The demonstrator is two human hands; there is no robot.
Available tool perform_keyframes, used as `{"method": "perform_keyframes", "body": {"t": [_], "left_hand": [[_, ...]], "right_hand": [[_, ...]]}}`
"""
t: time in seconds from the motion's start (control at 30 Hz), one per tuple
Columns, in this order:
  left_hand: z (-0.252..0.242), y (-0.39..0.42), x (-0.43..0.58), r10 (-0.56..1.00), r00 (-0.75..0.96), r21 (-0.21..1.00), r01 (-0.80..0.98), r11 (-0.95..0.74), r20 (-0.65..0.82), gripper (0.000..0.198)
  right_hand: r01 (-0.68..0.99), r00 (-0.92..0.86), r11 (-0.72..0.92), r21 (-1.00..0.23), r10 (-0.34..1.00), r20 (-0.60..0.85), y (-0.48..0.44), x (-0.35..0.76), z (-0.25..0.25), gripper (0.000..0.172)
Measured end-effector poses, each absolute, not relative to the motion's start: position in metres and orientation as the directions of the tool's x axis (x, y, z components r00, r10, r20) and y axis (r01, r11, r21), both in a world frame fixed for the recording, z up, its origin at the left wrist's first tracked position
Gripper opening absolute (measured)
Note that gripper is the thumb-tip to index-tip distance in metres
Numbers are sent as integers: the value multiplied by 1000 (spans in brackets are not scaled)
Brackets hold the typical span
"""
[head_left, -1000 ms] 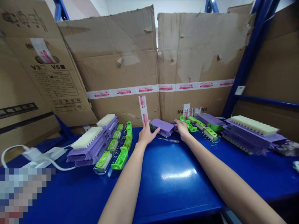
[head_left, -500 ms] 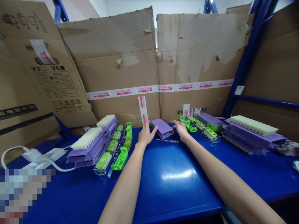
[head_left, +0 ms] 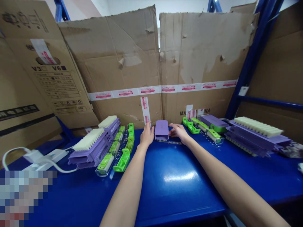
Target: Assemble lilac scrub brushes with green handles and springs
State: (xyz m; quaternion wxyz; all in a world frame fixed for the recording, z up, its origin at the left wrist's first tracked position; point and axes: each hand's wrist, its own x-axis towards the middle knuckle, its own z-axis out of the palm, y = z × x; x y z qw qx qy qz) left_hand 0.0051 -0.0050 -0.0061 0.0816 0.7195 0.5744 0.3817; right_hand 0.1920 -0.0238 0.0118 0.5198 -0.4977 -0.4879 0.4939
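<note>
A flat purple plastic housing [head_left: 161,129] lies at the back middle of the blue table [head_left: 180,179], its long side pointing away from me. My left hand [head_left: 147,136] grips its left edge and my right hand [head_left: 178,131] holds its right edge; both have fingers curled on it. A thin screwdriver [head_left: 170,142] lies on the table just in front of the housing, under my right hand.
Purple brush blocks with cream bristles [head_left: 94,143] and green-and-clear parts [head_left: 119,148] lie at left. More green parts [head_left: 201,126] and purple pieces with a cream pad [head_left: 255,132] lie at right. Cardboard boxes [head_left: 151,69] wall the back. A white power strip [head_left: 44,157] sits far left.
The purple housing has been turned from lying crosswise to pointing away from me and pulled slightly nearer. Both hands moved closer together on its two sides.
</note>
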Motion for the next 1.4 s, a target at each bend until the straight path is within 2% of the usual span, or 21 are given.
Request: {"method": "perform_keyframes", "body": {"t": [0.17,0.33,0.47,0.67,0.77,0.87,1.0,1.1,1.17,1.27,1.4], "left_hand": [[-1,-12,6,905,122,428,850,-307,408,58],[1,-16,7,883,257,267,887,-376,392,61],[1,-15,7,856,225,239,899,-366,465,49],[0,-14,8,822,255,225,882,-413,509,42],[0,-14,10,819,291,221,869,-442,494,55],[1,-17,14,746,355,155,841,-518,563,72],[1,-18,17,650,423,58,810,-583,631,67],[-1,-15,16,656,387,102,810,-578,648,59],[-3,-12,15,676,334,169,809,-564,657,62],[-5,-10,14,710,283,243,805,-541,645,71],[-4,-12,14,741,265,285,802,-524,617,72]], "right_hand": [[-17,54,31,-999,998,30,-22,192,10,20],[-98,49,45,-994,998,40,-22,190,9,16],[-148,97,86,-985,993,72,-20,193,8,14],[-248,154,157,-956,981,121,-21,200,16,21],[-201,138,151,-968,983,125,-25,200,21,28],[-194,65,176,-965,984,167,-26,197,23,34],[-258,-28,237,-937,967,252,-25,192,22,37],[-277,-42,253,-927,961,274,-24,189,22,39],[-242,-26,264,-934,960,278,-25,186,22,39],[-124,-10,302,-945,952,305,-26,182,22,38],[67,-3,426,-902,904,427,-26,179,19,33]]}}
